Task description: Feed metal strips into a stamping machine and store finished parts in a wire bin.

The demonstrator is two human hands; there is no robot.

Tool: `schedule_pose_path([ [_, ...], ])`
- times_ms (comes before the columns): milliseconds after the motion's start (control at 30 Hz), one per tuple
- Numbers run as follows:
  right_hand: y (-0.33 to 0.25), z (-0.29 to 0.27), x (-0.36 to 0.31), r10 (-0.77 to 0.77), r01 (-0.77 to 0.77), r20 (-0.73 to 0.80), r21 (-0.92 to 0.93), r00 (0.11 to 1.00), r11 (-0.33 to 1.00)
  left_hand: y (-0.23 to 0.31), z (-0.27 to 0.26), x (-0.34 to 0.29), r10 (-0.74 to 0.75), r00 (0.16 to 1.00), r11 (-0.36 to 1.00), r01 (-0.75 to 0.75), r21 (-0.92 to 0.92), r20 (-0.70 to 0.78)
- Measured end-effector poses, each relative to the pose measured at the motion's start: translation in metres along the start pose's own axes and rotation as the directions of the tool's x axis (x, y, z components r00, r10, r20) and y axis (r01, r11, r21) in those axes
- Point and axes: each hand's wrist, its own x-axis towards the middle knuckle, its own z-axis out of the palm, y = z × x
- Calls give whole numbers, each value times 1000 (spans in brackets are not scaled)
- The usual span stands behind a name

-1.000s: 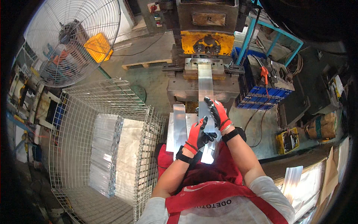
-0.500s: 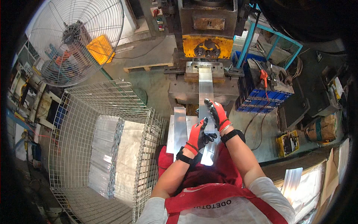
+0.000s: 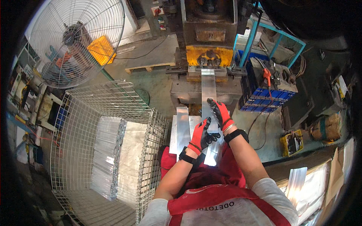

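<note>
Right hand grips metal strip by right edge.

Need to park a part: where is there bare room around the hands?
Bare floor shows between the wire basket and the press, and between the blue crates and small yellow tray. Crowded: left hand and right hand on a metal strip, another strip beside; tools top the crates.

The yellow-fronted dark steel press bars the way ahead. The deep silver wire-mesh basket walls off the left. Room to pass lies over the grey-green floor between basket and press, and rightward from the red-and-black gloved hands to the blue plastic crates.
</note>
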Motion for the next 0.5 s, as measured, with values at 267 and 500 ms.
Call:
schedule_pose_path([
  [267, -11, 2, 3, 247, -249, 34, 54, 968, 967, -3, -12, 5, 20, 1000, 999, -21, 44, 19],
  [500, -34, 5, -15, 327, -329, 45, 27, 944, 944, -8, -32, -9, 26, 988, 997, -35, 62, 150],
])
